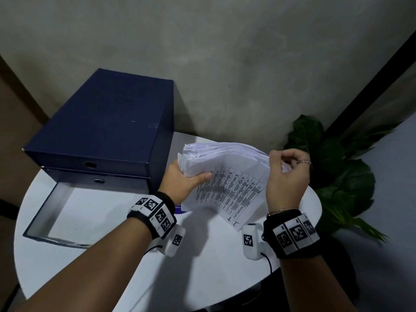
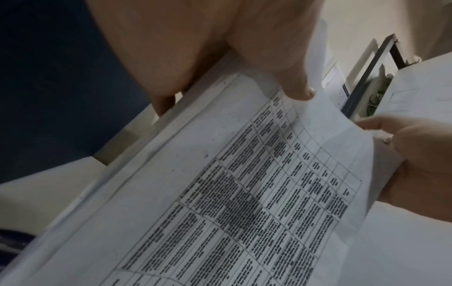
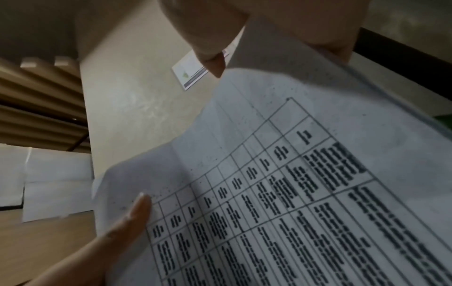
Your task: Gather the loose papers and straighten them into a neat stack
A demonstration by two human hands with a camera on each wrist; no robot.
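A thick, uneven bundle of white papers (image 1: 227,167) is held above the round white table (image 1: 202,255), its front sheet printed with a table of text (image 2: 257,193). My left hand (image 1: 186,179) grips the bundle's left edge, thumb (image 2: 288,73) across the front sheet. My right hand (image 1: 288,174) grips the right edge, fingers curled over the top and a ring on one finger. The sheets fan out unevenly along the top. In the right wrist view the printed sheet (image 3: 305,183) fills the frame, with my left thumb (image 3: 132,216) on it.
A dark blue two-drawer box (image 1: 101,127) stands at the table's left, its lower drawer (image 1: 54,212) pulled out. A green leafy plant (image 1: 337,176) stands right of the table. A grey wall lies behind. A paper with blue print (image 1: 180,209) lies on the table under the bundle.
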